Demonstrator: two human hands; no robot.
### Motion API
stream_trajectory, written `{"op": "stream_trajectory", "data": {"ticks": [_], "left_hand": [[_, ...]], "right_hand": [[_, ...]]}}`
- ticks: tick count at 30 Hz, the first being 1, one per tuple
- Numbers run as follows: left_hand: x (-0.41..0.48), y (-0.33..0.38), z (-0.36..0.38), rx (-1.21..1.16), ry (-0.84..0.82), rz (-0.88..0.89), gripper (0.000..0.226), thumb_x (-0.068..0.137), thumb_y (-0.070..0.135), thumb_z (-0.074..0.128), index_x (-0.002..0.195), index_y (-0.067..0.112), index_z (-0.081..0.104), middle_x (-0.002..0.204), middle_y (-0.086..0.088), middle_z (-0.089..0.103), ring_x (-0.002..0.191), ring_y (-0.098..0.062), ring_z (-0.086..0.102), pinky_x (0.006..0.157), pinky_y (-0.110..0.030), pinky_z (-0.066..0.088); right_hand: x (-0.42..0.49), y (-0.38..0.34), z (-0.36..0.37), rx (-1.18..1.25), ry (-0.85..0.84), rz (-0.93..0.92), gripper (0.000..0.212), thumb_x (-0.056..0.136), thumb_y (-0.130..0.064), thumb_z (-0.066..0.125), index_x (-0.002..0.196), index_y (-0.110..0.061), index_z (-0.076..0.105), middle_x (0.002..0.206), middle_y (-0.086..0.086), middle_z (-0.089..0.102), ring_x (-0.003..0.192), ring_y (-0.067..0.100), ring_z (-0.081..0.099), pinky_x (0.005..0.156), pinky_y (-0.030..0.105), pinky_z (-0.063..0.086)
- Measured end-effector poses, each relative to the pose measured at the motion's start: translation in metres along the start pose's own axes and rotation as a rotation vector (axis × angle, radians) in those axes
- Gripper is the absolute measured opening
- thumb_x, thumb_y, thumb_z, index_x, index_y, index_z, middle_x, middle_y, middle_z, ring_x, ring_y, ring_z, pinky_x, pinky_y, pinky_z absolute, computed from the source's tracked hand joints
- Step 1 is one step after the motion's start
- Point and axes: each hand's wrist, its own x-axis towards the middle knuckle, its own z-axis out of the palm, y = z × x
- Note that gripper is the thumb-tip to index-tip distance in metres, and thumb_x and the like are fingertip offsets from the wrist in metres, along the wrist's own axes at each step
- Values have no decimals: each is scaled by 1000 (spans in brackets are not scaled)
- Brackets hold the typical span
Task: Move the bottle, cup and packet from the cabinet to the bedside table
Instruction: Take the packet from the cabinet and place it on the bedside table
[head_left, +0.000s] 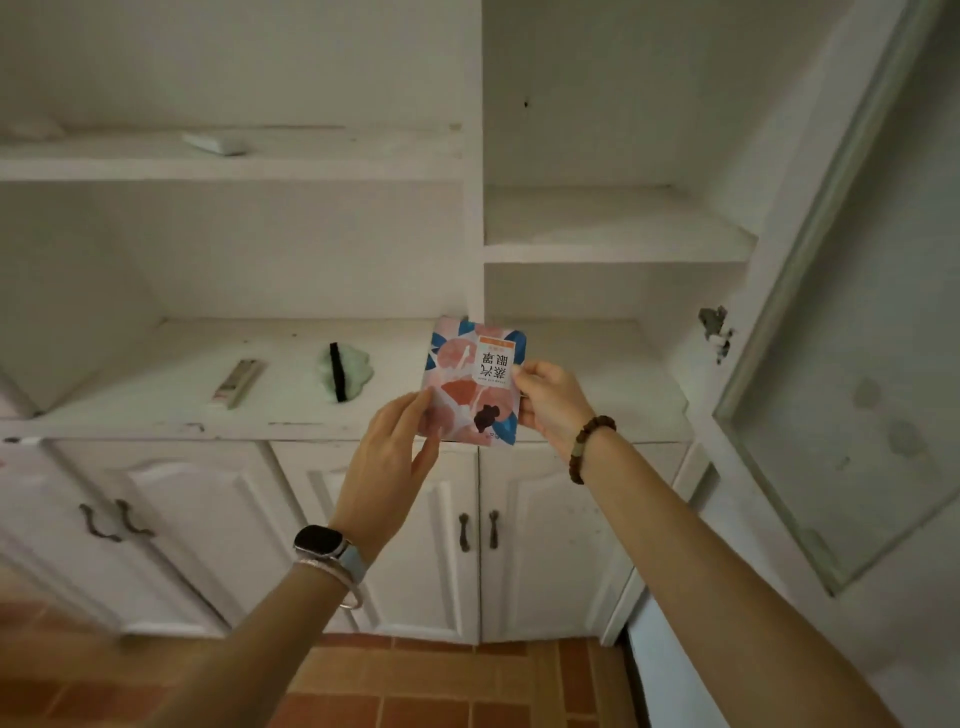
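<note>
A flat square packet (470, 382) with a pink, red and blue print and dark characters is held up in front of the white cabinet (322, 418), over its lower shelf edge. My right hand (550, 405) pinches the packet's right edge between thumb and fingers. My left hand (392, 457) has straight fingers touching the packet's lower left corner. No bottle or cup is in view.
On the lower shelf lie a pale green cloth item with a black strip (345, 371) and a small flat stick-like object (239, 383). A white object (215, 144) lies on the upper shelf. A glass cabinet door (852, 364) stands open at right. Closed lower doors have dark handles (478, 531).
</note>
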Motion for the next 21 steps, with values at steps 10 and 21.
{"op": "stream_trajectory", "data": {"ticks": [10,21], "left_hand": [[-160,-56,-69,83,-64,-249,54,90,34,53,140,17,40,134,2,47,118,-11,49,101,-31,44],[-354,-67,-188,244,27,-562,53,88,23,61,138,16,44,135,4,49,117,-7,50,102,-20,39]], "right_hand": [[-55,85,121,-17,-292,190,19,101,-21,47,107,-7,59,103,11,72,89,22,71,71,32,60],[-177,165,281,-256,-666,205,14,99,-18,51,88,-13,58,102,15,73,86,25,71,81,45,58]]}}
